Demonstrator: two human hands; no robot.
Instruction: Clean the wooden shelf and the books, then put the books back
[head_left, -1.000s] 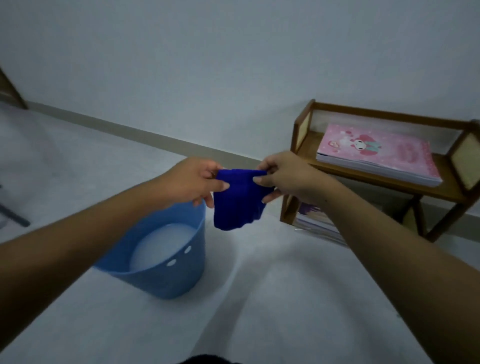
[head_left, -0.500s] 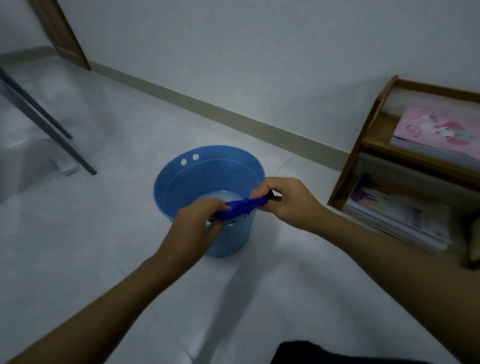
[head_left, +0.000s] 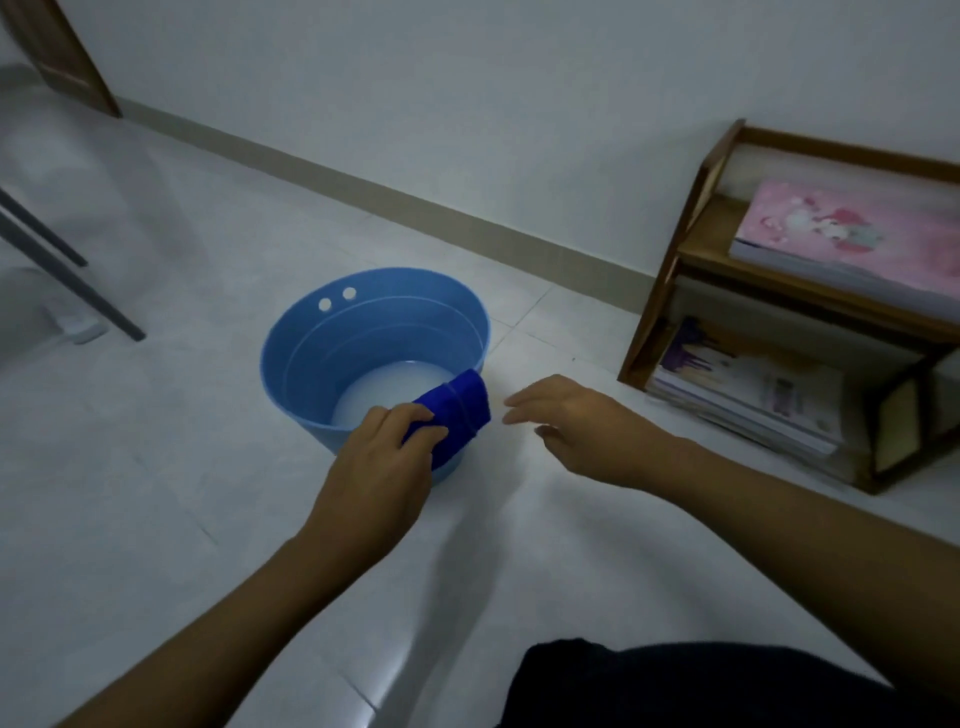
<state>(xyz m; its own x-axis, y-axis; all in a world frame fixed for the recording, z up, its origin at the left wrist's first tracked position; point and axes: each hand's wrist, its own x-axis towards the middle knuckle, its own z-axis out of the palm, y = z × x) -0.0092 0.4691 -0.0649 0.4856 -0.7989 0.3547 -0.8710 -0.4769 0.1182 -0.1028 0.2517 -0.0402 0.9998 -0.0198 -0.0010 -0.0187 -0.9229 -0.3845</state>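
- Our right grip (head_left: 576, 426) has released the cloth (head_left: 462, 410) since before, fingers spread.
- Our left grip (head_left: 374, 467) clutches cloth over bucket (head_left: 301, 358) rim, long axis pointing up-right.

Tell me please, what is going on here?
A person's left hand grips a folded dark blue cloth at the near rim of a round light blue plastic bucket holding some pale liquid. The right hand hovers open beside it, empty. The low wooden shelf at the right holds a pink book and a lower stack of books.
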